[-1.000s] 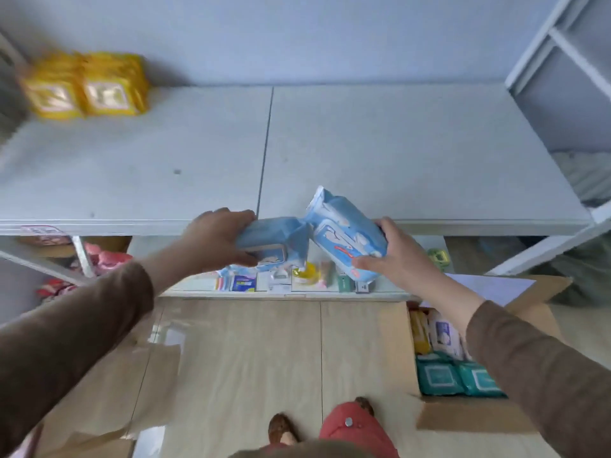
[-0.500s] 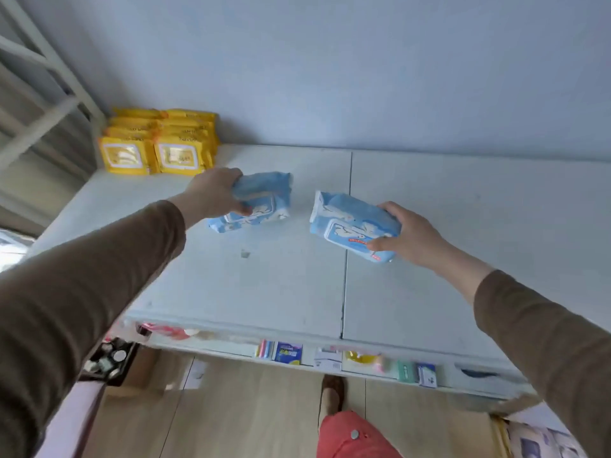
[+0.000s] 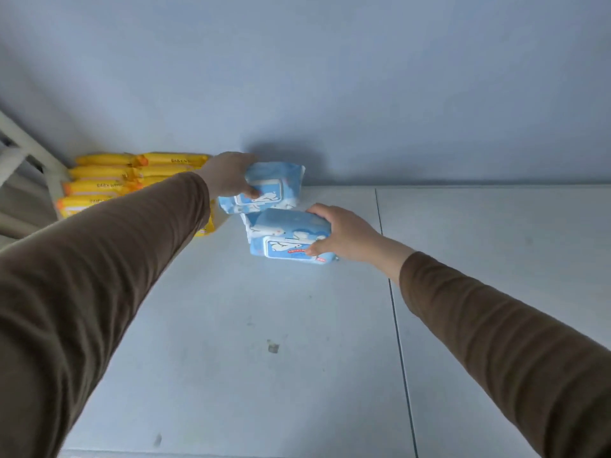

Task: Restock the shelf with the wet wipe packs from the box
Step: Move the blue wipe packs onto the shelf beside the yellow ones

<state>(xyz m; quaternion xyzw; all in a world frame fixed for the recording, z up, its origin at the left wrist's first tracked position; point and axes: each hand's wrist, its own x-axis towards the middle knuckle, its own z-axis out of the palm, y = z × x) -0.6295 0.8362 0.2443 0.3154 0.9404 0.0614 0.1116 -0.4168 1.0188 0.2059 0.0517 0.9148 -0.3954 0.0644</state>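
Readable text: "BABY WI…" on the edge of the top yellow pack [image 3: 172,159], cut off by the left hand [image 3: 228,175]. A lower yellow pack [image 3: 96,186] carries the same print, upside down and blurred. Blue packs: red label strip on the front blue pack [image 3: 287,238], print too small to read.

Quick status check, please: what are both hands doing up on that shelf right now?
Left hand gripping rear blue wet wipe pack near the wall. Right hand gripping front blue pack on white shelf. Yellow wipe packs stacked left; nothing blocking.
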